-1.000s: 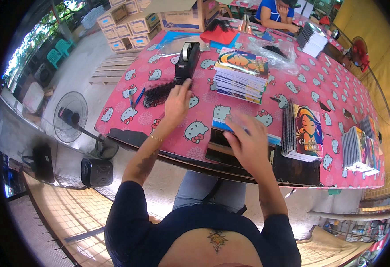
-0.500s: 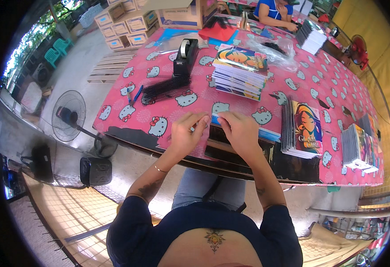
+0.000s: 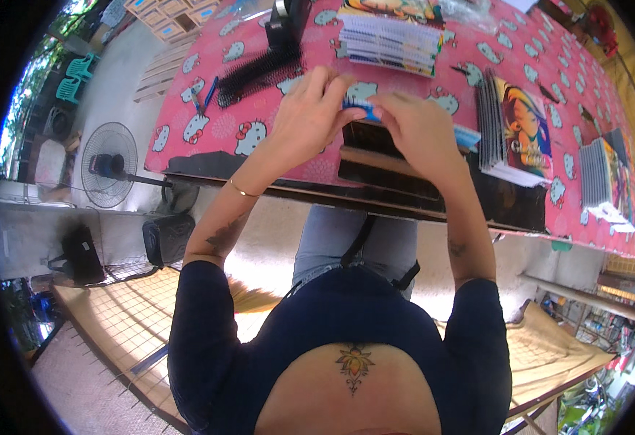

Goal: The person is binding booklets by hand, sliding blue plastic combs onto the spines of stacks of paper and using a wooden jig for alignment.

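Observation:
A thin blue-and-white booklet edge runs along a dark wooden block at the table's near side; most of it is hidden under my hands. My left hand is closed, its thumb and fingers pinched at the left end of that edge. Close beside it, my right hand has its fingers curled down over the same edge. Beyond my hands lies a tangle of black spiral binding coils. Past my right hand stands a stack of spiral-bound notebooks with colourful covers.
A stack of unbound booklets sits farther back, near a black tape dispenser. Blue pens lie left on the pink patterned tablecloth. More notebooks stand at far right. A fan is left of the table.
The view has tipped down, so the table sits higher in the picture. My left hand has come over the edge, its thumb now against the blue part. My right hand stays on the edge.

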A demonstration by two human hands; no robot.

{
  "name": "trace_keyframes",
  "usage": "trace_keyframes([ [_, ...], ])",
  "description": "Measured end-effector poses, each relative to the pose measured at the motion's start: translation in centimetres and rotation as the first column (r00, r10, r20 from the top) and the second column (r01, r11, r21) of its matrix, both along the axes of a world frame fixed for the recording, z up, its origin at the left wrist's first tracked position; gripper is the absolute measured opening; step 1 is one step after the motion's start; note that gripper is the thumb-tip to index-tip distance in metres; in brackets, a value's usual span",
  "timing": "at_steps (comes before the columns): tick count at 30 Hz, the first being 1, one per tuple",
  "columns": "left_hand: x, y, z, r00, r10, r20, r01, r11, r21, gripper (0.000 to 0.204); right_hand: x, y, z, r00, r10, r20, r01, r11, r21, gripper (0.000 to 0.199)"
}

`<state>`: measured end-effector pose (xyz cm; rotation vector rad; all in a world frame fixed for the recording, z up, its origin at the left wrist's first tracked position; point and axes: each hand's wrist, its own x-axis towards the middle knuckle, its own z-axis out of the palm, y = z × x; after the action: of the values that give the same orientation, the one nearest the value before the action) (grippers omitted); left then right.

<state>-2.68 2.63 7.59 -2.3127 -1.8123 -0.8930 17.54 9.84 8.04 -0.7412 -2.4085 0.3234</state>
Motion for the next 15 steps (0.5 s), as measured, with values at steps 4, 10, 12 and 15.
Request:
trace_keyframes([
  [4, 3.3, -0.6, -4.6, 0.946, 0.204, -0.251, -0.148, 0.963, 0.226, 0.081, -0.2, 0.1, 0.0, 0.999, -0.042, -0.001, 0.042, 0.999, 0.033, 0.019],
  [10, 3.2, 0.8, -5.0, 0.956, 0.249, -0.159, -0.202, 0.944, 0.262, 0.086, 0.5, 1.0, -0.5, 0.998, 0.046, -0.046, -0.04, 0.993, 0.111, 0.017],
  [12, 3.3, 0.9, -4.5, 0.921, 0.238, -0.308, -0.173, 0.959, 0.223, 0.084, 1.2, 0.3, -0.2, 0.997, 0.038, -0.071, -0.027, 0.987, 0.157, 0.017],
  [15, 3.5, -4.1, -10.5, 0.949, 0.051, -0.312, 0.012, 0.98, 0.199, 0.084, 2.4, -0.1, 1.0, 0.997, -0.007, -0.075, 0.023, 0.977, 0.214, 0.018],
])
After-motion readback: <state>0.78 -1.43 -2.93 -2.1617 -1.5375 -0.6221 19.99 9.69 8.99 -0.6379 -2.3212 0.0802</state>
